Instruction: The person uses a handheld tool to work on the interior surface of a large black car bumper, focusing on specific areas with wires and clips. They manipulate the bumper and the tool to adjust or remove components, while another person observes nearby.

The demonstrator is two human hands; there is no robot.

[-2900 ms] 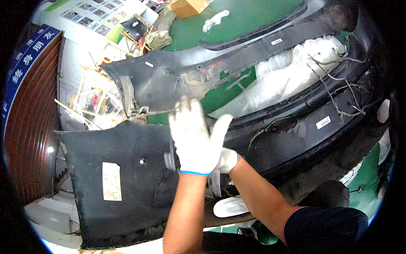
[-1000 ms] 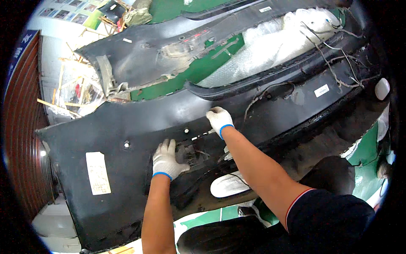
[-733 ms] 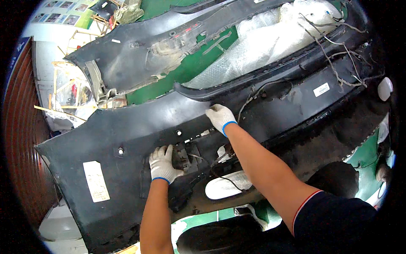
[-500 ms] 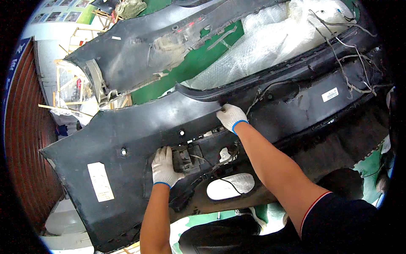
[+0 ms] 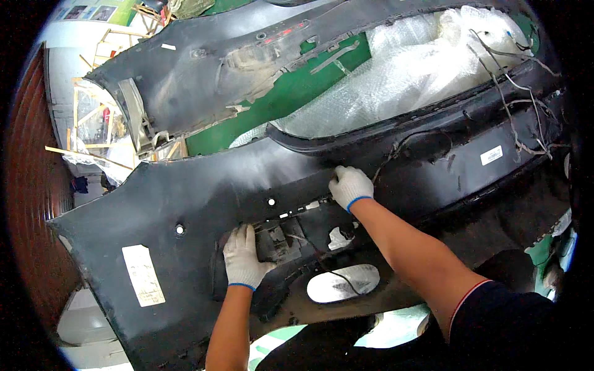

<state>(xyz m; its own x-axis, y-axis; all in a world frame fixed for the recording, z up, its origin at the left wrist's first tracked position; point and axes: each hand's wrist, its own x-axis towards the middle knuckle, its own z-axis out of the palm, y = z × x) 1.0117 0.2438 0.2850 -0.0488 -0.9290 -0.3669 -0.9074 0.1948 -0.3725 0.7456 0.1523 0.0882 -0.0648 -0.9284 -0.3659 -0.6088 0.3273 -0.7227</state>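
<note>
head view: a long black panel (image 5: 204, 191), shaped like a car bumper, slants across the middle of the view, in front of the person, its inner side facing up. the left hand (image 5: 243, 256), in a white knit glove with a blue cuff, lies flat on it, fingers almost together and pointing away, thumb spread toward a dark, squarish fitting (image 5: 278, 242) just to its right. the right hand (image 5: 351, 187), gloved the same way, rests higher on the panel, near its curved upper lip; its fingers are bent downward, and whether they pinch anything i cannot tell.

between the hands runs a row of small white marks (image 5: 300, 211). nearer the person, a thin dark cable (image 5: 339, 274) crosses an oval opening (image 5: 318, 287) in the panel. two round white clips (image 5: 180, 230) and a pale paper label (image 5: 143, 276) sit to the left; loose wiring (image 5: 513, 117) lies over the right end, near a white sticker (image 5: 492, 155). beyond, a second black panel (image 5: 204, 86) lies over a green floor (image 5: 272, 117), with bubble wrap (image 5: 396, 74) beside it.
</note>
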